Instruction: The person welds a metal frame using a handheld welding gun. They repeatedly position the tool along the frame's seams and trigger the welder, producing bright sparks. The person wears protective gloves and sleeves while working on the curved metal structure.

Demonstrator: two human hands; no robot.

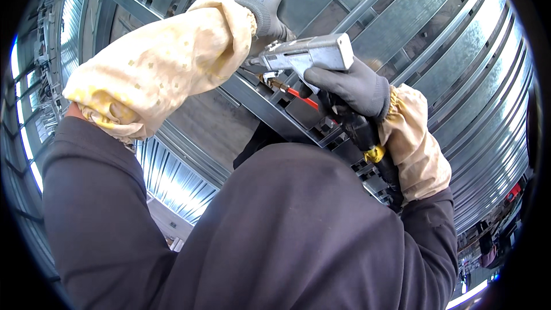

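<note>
I have the right hand [353, 89] closed around the grip of the silver tool [310, 51], which sits over the slats [402, 28] just inside the near rail [261, 106], long axis pointing left. Its front end reaches close under the left hand [258, 0], whose fingers are spread over the slats, though I cannot tell whether they grip anything. Beyond the tool, the slats run on rightward, with gaps between them.
</note>
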